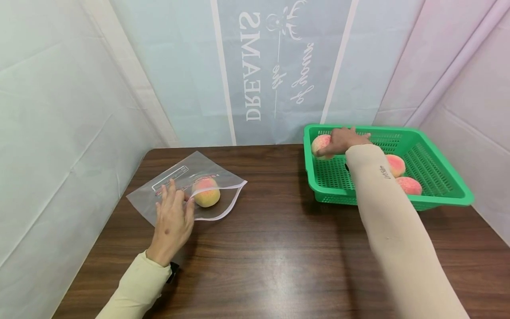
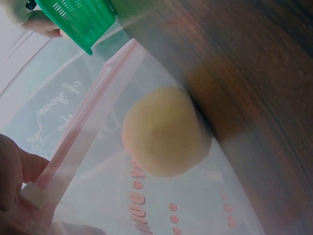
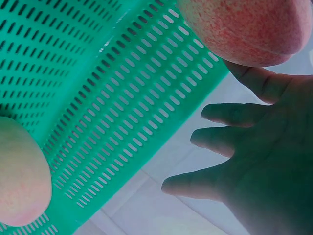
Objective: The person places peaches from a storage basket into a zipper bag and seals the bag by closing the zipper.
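On a dark wooden table (image 1: 259, 257), a bagged peach (image 1: 209, 199) and a basketful under reach

At the left side of the table, the person's left hand (image 1: 173, 217) pinches the edge of a clear zip bag (image 1: 141, 195) between thumb and finger, close to its little pale slider (image 2: 34, 195). The bag's mouth gapes toward the middle of the table, and the bagged peach sits just within it, yellow side showing. Red printing runs over the film. A dark band (image 1: 172, 272) pokes out beneath the cuff of a pale sleeve (image 1: 137, 281).

Over on the right, the right hand (image 1: 344, 141) is inside the green basket (image 1: 430, 173), right against the corner peach (image 1: 320, 144) at the far left. Three of its fingers are straight and splayed well apart; thumb and forefinger are at the fruit, but I can't tell whether they've clamped on it. Partly hidden by the forearm, a second peach (image 1: 396, 165) and a third peach (image 1: 409, 185) lie side by side in the basket. Behind everything hangs a pale blue cloth (image 1: 191, 66) with DREAMS lettered backwards.
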Motion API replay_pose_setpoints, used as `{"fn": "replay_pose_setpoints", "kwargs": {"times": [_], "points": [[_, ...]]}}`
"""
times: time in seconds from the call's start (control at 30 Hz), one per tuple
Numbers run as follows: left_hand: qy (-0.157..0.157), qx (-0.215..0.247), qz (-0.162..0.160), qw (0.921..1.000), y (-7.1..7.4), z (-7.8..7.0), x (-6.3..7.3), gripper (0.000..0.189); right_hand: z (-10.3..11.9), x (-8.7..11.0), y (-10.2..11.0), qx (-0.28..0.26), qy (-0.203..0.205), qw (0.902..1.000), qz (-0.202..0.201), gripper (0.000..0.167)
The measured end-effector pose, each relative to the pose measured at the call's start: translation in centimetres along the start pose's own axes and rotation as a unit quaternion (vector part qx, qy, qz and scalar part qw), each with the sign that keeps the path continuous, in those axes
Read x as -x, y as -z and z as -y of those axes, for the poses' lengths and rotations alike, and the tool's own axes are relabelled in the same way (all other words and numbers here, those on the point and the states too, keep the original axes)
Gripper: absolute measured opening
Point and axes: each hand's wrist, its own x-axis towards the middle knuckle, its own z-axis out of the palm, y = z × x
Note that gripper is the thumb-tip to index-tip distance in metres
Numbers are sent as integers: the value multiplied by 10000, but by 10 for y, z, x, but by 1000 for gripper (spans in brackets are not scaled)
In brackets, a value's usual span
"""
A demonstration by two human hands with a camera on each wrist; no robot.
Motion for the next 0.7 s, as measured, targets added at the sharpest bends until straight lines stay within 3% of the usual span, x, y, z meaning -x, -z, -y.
{"fn": "replay_pose_setpoints", "kwargs": {"times": [0.23,0.7], "points": [[-7,3,5,10000,0,-1,1,16,1,3,8,199,95,9997,-93,76],[-70,22,-49,10000,-2,-2,3,16,0,7,17,-65,174,9995,-259,71]]}}
